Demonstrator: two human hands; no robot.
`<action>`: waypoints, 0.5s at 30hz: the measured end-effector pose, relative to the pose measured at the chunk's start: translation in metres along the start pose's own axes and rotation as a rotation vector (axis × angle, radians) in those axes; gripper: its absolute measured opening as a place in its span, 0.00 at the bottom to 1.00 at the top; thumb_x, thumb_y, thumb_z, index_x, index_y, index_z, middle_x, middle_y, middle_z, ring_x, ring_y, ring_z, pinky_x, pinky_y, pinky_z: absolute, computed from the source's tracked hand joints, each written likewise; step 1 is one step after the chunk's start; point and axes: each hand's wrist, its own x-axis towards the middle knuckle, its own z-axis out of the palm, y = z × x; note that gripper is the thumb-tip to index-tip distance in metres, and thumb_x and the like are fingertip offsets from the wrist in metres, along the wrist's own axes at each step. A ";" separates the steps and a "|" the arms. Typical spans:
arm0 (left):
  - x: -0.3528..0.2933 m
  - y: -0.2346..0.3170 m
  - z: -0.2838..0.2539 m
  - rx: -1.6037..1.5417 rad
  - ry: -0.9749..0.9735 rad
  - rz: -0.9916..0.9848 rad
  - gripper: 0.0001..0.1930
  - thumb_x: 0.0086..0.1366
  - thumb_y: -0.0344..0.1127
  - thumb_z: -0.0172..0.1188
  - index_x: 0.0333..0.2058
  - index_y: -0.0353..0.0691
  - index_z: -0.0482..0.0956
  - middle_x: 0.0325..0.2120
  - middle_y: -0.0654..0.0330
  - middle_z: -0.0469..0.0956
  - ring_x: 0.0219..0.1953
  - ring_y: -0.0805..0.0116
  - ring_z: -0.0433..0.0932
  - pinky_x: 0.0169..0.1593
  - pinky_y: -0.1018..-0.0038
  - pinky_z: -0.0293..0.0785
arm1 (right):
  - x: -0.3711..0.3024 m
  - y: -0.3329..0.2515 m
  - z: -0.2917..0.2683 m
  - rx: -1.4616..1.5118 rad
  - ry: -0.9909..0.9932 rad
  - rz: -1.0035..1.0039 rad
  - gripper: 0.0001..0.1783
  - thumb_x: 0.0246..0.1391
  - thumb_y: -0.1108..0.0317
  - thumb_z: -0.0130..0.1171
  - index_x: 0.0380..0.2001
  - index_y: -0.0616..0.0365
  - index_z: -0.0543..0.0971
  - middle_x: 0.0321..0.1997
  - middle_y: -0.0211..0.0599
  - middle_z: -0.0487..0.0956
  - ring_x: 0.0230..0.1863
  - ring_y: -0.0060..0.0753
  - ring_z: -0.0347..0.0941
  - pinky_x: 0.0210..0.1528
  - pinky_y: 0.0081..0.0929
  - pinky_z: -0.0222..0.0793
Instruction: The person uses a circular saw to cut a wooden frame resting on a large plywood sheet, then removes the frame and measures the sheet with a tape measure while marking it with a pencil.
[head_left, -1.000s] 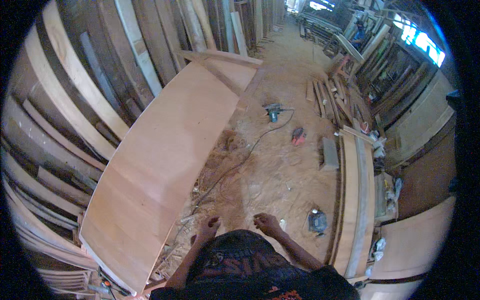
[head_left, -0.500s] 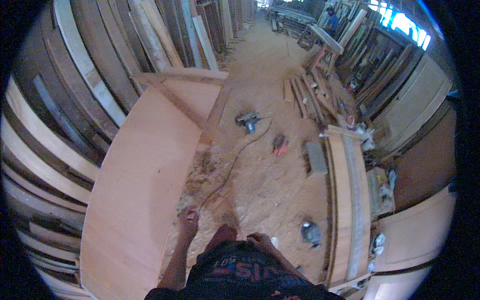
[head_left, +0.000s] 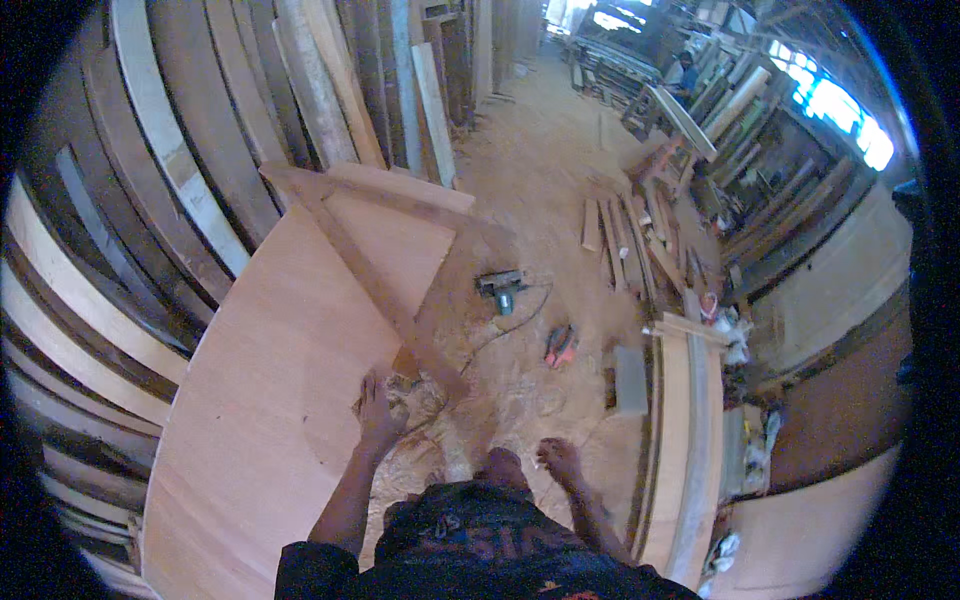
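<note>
A large pale plywood sheet (head_left: 260,390) with a curved left edge lies along my left side. My left hand (head_left: 378,415) is at its right edge, fingers stretched out and apart; I cannot tell whether they touch it. My right hand (head_left: 560,460) is in front of me over the floor, fingers curled, with a small white bit at the fingertips too small to name. Two brown wooden strips (head_left: 365,270) joined at a corner lie across the sheet's far end, reaching past its right edge.
A corded power tool (head_left: 503,290) and a red-and-black tool (head_left: 561,346) lie on the dusty floor ahead. A grey block (head_left: 630,380) stands by long boards (head_left: 675,440) on the right. Planks (head_left: 180,150) lean along the left. A person (head_left: 686,72) is far off.
My left hand has moved forward along the sheet's edge and its fingers have straightened. My right hand has come away from my body, forward and to the right. The view has shifted.
</note>
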 end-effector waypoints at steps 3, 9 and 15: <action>-0.004 0.001 0.013 0.074 0.056 0.002 0.57 0.56 0.58 0.68 0.74 0.34 0.49 0.76 0.41 0.45 0.76 0.34 0.46 0.74 0.43 0.48 | 0.039 -0.038 0.024 -0.051 -0.178 0.001 0.18 0.65 0.60 0.63 0.49 0.64 0.82 0.37 0.41 0.86 0.33 0.31 0.84 0.33 0.29 0.78; 0.005 0.040 0.023 0.119 0.090 -0.177 0.59 0.55 0.56 0.71 0.75 0.32 0.46 0.77 0.42 0.43 0.77 0.36 0.40 0.75 0.44 0.39 | 0.230 -0.159 0.032 -0.178 -0.252 -0.306 0.17 0.67 0.58 0.61 0.47 0.60 0.82 0.36 0.31 0.84 0.36 0.26 0.81 0.34 0.26 0.75; 0.040 0.083 0.013 0.316 0.026 -0.392 0.53 0.61 0.52 0.67 0.75 0.35 0.46 0.77 0.40 0.39 0.77 0.32 0.39 0.74 0.42 0.44 | 0.501 -0.241 0.072 -0.198 -0.083 -0.773 0.20 0.69 0.54 0.56 0.53 0.58 0.80 0.46 0.37 0.83 0.49 0.34 0.78 0.52 0.34 0.72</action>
